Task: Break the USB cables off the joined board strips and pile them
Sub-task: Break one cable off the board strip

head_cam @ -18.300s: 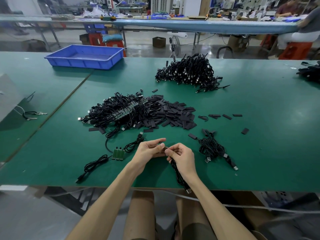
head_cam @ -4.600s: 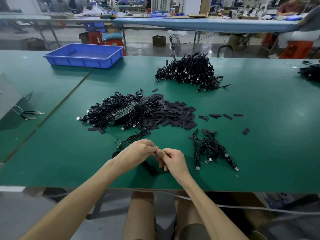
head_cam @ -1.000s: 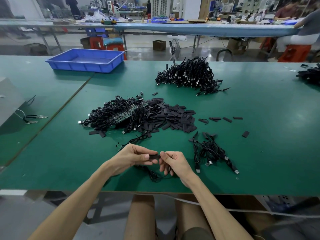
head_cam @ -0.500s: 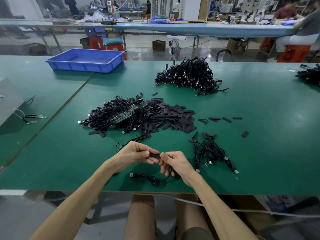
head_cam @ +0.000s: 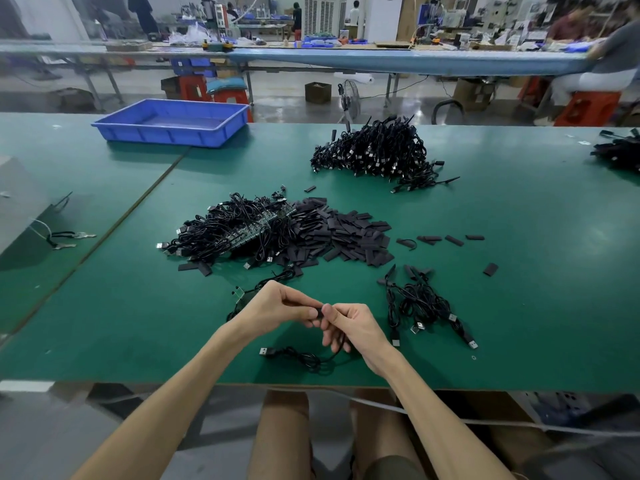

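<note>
The left hand (head_cam: 277, 308) and the right hand (head_cam: 355, 327) meet low over the near part of the table (head_cam: 519, 289). Both pinch the dark end of one USB cable (head_cam: 308, 361) between thumb and fingertips. The cable's loose length drops from the right hand and lies on the mat, plug pointing left. The fingers hide the pinched end, so it cannot be told whether a board piece is attached there.

Progress, as a judgement: partial. A small pile (head_cam: 420, 306) of freed cables lies just right of the hands; a large pile (head_cam: 377, 154) lies well back. A tangled heap (head_cam: 228, 230) with green board strips still joined lies ahead and left, touching a spread of black sleeves (head_cam: 349, 233). One small board piece (head_cam: 239, 293) with a cable lies just beside the left hand; much work therefore remains.

Room for moving: the near edge (head_cam: 485, 390) runs close below the trailing cable, so the plug could slip off. Bare mat lies between the right hand and the small pile, giving an unobstructed path rightward. The blue tray (head_cam: 173, 123) stands at the far left, well apart.
</note>
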A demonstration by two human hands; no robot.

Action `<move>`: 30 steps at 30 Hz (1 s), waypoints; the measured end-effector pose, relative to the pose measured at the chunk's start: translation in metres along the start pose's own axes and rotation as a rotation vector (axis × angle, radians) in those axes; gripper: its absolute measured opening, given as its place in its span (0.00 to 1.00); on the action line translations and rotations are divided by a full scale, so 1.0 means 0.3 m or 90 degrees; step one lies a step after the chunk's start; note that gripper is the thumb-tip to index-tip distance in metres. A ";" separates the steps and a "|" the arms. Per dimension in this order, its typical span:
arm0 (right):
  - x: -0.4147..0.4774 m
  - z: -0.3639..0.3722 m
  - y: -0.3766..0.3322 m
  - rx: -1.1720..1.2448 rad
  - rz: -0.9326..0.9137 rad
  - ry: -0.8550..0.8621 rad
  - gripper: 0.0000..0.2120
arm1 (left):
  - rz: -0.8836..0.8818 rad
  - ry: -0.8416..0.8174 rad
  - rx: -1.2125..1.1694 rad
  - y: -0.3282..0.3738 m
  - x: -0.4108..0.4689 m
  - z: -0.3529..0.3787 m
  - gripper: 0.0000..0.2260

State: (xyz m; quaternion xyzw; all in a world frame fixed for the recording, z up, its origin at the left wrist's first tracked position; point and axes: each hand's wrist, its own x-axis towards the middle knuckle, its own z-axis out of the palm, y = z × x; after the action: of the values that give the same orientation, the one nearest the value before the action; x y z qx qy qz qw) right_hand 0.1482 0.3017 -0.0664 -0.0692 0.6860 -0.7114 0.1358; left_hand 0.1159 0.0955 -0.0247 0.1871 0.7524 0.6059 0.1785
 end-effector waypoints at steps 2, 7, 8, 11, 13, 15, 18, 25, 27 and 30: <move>-0.001 -0.008 0.001 0.009 -0.002 0.002 0.18 | 0.014 0.010 -0.010 -0.007 0.006 0.013 0.09; 0.000 -0.013 0.000 0.010 -0.001 0.003 0.17 | 0.038 0.014 -0.019 -0.013 0.009 0.021 0.09; 0.000 -0.012 0.000 0.007 -0.002 0.002 0.17 | 0.040 0.016 -0.020 -0.015 0.009 0.022 0.09; 0.002 -0.009 0.001 0.003 -0.003 0.002 0.17 | 0.041 0.023 -0.022 -0.021 0.009 0.020 0.10; 0.002 -0.010 0.000 0.001 -0.001 0.004 0.17 | 0.040 0.023 -0.019 -0.024 0.009 0.021 0.10; 0.003 -0.009 0.000 -0.001 0.001 0.002 0.17 | 0.038 0.024 -0.019 -0.027 0.011 0.021 0.10; 0.004 -0.007 0.000 -0.008 0.001 -0.001 0.17 | 0.038 0.027 -0.016 -0.027 0.013 0.023 0.10; 0.002 -0.008 -0.001 -0.004 0.007 -0.003 0.18 | 0.013 -0.019 -0.020 -0.008 0.006 0.001 0.10; 0.002 -0.007 -0.003 -0.005 0.010 -0.008 0.19 | -0.012 -0.067 -0.073 -0.009 -0.008 -0.023 0.13; 0.002 -0.004 -0.008 -0.009 0.013 -0.023 0.19 | -0.049 -0.101 -0.170 -0.026 -0.030 -0.049 0.15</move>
State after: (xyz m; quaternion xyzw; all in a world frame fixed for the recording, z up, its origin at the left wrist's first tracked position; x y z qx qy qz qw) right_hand 0.1471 0.3027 -0.0640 -0.0757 0.6890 -0.7039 0.1550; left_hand 0.1158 0.0773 -0.0289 0.1802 0.6552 0.6766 0.2836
